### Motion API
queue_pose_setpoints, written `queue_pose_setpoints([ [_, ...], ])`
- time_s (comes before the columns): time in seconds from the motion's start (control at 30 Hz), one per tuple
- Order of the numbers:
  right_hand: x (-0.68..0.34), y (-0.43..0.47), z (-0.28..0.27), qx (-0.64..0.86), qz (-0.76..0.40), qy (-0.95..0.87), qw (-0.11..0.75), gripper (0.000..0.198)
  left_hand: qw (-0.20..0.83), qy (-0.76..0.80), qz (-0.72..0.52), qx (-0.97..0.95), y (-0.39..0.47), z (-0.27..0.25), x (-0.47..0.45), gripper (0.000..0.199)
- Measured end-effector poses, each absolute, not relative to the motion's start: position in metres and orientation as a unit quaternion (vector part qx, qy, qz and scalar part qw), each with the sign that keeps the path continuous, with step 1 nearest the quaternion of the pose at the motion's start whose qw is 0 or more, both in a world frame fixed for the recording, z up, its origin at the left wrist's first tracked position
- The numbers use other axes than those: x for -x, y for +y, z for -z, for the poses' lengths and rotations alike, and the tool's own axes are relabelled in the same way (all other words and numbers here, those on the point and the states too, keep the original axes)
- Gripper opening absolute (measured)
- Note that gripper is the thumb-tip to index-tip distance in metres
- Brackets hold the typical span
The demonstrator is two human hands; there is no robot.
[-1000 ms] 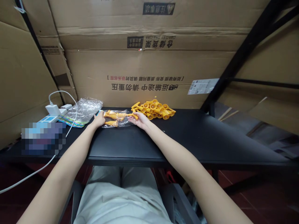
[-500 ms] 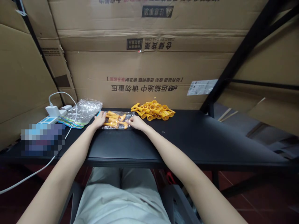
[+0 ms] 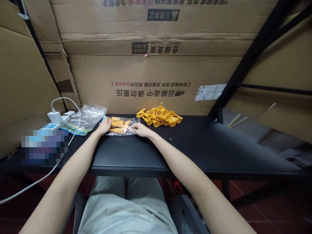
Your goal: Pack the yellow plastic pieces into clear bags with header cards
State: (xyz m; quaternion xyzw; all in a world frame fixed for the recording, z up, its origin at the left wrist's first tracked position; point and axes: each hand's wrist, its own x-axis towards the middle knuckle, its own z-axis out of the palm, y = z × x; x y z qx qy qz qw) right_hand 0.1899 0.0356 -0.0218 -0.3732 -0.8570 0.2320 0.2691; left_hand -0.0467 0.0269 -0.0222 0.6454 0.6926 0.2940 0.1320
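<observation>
- The left hand (image 3: 105, 125) is clamped on the left end of a clear, crinkly plastic bag (image 3: 135, 121), its thumb over the film.
- The right hand (image 3: 140, 129) is at the bag's right end, fingertips bunched against it; whether they grip film or a piece cannot be told.
- The bag lies flat near the back of a black, smooth-topped desk (image 3: 131, 152), between the two hands.
- Inside it, several orange plastic pieces (image 3: 118, 123) lie lengthwise, side by side; glare on the film hides their exact number.
- Right of the bag and apart from it, a loose heap of yellow-orange plastic pieces with flared, cup-like ends (image 3: 161, 116) sits on the desk before the brown cardboard panel (image 3: 146, 70).
- Left of the bag lie flat clear plastic bags with a multicoloured edge (image 3: 91, 113), near a white plug adapter (image 3: 55, 117).
</observation>
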Motion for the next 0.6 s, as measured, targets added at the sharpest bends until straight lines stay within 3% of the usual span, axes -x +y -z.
queue_pose_setpoints([
  [0.27,-0.214,0.03,0.006,0.575,0.019,-0.76,0.302,0.032,0.106,0.716,-0.286,-0.627,0.029,0.022,0.05,0.041],
  [0.43,-0.223,0.035,0.011,0.608,0.054,-0.759,0.228,0.032,0.098,0.721,-0.289,-0.622,0.03,0.023,0.055,0.041],
  [0.6,-0.216,0.041,0.02,0.596,0.021,-0.762,0.252,0.034,0.096,0.716,-0.293,-0.626,0.032,0.025,0.057,0.041],
])
